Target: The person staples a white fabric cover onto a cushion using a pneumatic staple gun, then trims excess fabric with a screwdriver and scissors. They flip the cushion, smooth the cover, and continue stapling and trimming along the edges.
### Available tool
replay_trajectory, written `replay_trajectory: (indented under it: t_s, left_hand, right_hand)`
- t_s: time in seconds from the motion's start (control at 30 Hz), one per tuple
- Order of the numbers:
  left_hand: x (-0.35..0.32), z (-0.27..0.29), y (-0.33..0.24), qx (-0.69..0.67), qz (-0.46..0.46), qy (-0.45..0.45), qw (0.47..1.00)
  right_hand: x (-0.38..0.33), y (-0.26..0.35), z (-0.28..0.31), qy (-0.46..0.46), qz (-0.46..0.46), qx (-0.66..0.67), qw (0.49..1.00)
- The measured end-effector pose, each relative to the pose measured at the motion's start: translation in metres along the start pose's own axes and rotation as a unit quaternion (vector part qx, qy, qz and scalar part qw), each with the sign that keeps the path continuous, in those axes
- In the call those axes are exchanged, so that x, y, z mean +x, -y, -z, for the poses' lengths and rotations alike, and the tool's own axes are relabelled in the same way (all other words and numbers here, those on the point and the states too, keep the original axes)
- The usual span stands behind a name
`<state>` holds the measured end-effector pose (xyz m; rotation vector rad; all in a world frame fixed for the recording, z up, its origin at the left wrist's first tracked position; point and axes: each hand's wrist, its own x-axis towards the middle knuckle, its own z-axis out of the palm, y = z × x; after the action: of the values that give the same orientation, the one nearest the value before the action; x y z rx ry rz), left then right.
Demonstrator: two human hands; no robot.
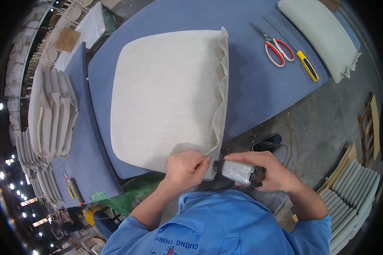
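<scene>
A cream fabric-covered seat cushion (166, 97) lies on the blue table, with a loose, frayed fabric edge (219, 102) running along its right side. At the cushion's near right corner, my left hand (185, 170) is closed, pinching that edge between thumb and fingers. My right hand (272, 170) is wrapped round a staple gun (238, 171) with a silvery body and a black end cap. The tool's nose points left at the cushion's corner, close to my left fingertips. Whether it touches the fabric I cannot tell.
Red-and-white scissors (278, 52) and a yellow-handled screwdriver (307, 66) lie on the blue table (259, 102). Another covered cushion (323, 34) rests at the far right. Stacked cushions stand left (51, 112) and lower right (353, 195). Green cloth (127, 195) hangs below the table.
</scene>
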<state>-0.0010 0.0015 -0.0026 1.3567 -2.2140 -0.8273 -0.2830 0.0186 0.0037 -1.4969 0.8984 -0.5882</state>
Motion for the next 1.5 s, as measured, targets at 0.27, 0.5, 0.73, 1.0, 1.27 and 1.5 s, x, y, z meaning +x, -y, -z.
replay_trajectory:
  t_s: [0.27,0.5,0.73,1.0,1.27,1.5]
  left_hand:
    - [-0.001,0.001,0.002,-0.002,0.014,0.023,1.000]
    - [-0.001,-0.005,0.003,-0.009,0.008,0.004,1.000]
    - [0.001,0.012,-0.008,0.048,0.030,0.061,0.997]
    - [-0.003,0.033,-0.047,0.122,0.156,0.165,0.966]
    - [0.001,0.028,-0.015,-0.029,0.085,0.154,0.984]
    - [0.001,0.026,-0.003,-0.108,0.096,0.143,0.979]
  right_hand:
    - [0.008,0.010,-0.007,0.008,-0.022,-0.023,0.999]
    - [0.006,0.020,-0.008,0.016,-0.039,-0.026,0.999]
    - [-0.029,0.022,0.004,-0.078,-0.022,0.040,0.996]
    - [-0.038,0.016,0.002,-0.082,0.000,0.030,0.996]
    - [-0.029,0.007,-0.001,-0.064,0.010,0.037,0.997]
    - [-0.020,-0.006,-0.003,-0.048,0.033,0.023,0.998]
